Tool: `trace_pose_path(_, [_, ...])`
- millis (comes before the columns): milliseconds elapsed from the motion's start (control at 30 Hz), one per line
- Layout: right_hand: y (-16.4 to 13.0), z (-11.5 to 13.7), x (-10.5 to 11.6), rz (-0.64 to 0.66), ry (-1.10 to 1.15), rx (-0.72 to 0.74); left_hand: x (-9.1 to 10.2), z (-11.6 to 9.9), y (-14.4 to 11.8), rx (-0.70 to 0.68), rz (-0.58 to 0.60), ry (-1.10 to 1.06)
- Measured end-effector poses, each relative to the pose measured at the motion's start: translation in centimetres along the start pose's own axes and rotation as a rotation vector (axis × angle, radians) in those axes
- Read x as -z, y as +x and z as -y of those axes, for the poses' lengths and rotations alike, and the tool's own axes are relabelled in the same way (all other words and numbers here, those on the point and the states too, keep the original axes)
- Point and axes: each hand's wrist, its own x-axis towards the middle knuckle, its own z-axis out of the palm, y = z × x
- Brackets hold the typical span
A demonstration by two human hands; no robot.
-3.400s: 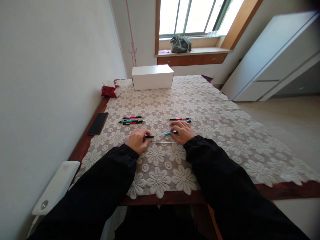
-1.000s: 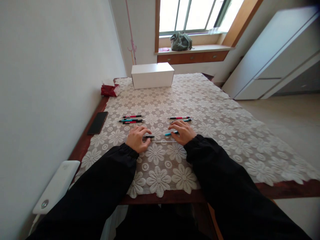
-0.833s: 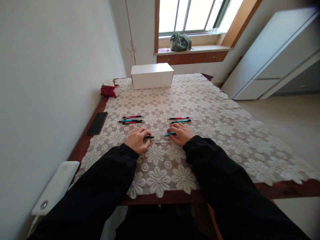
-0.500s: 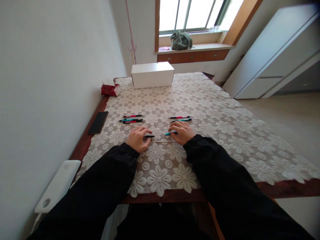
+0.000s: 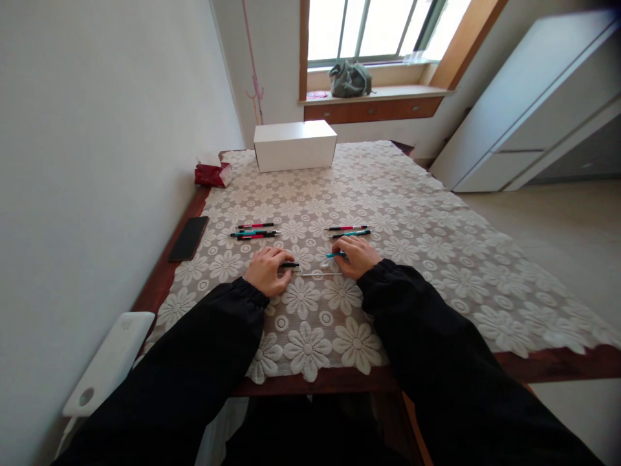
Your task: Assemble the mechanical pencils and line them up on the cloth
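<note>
My left hand rests on the lace cloth, its thumb and fingers closed round a pen whose black end points right. My right hand pinches a teal pen, mostly covered by the fingers. Between my hands a thin pale rod lies flat, its right end close to my right hand. Beyond my left hand lie a red-and-black pen, a teal-and-black pen and another red-and-black pen. Past my right hand are a red-and-black pen and a teal-and-black pen.
A white box stands at the table's far end. Along the left edge are a red packet and a dark phone. A white power strip-like device with a cable sits nearer, by the wall. The flowered lace tablecloth covers the table.
My right hand has shifted slightly right and away from me with the teal pen, widening the gap to the black pen end. My left hand stays nearly still.
</note>
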Motion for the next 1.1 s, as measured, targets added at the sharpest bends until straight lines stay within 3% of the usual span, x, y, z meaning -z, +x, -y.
trace_pose_path(233, [-0.3, -1.4, 1.1, 0.09, 0.031, 0.125, 0.0, -0.2, -0.1, -0.105, -0.047, -0.097])
trace_pose_path(533, [-0.1, 1.1, 0.4, 0.087, 0.01, 0.166, -0.1, -0.8, -0.2, -0.259, 0.139, -0.028])
trace_pose_path(900, [0.1, 2.8, -0.3, 0.077, 0.063, 0.158, 0.0, -1.2, -0.2, -0.272, 0.176, -0.01])
trace_pose_path(1000, [0.2, 3.0, -0.5, 0.033, 0.152, 0.122, 0.1, -1.3, -0.2, -0.282, 0.159, 0.004])
trace_pose_path(1100, [0.3, 3.2, -0.4, -0.114, 0.405, 0.017, 0.2, -1.2, -0.2, -0.263, 0.037, 0.005])
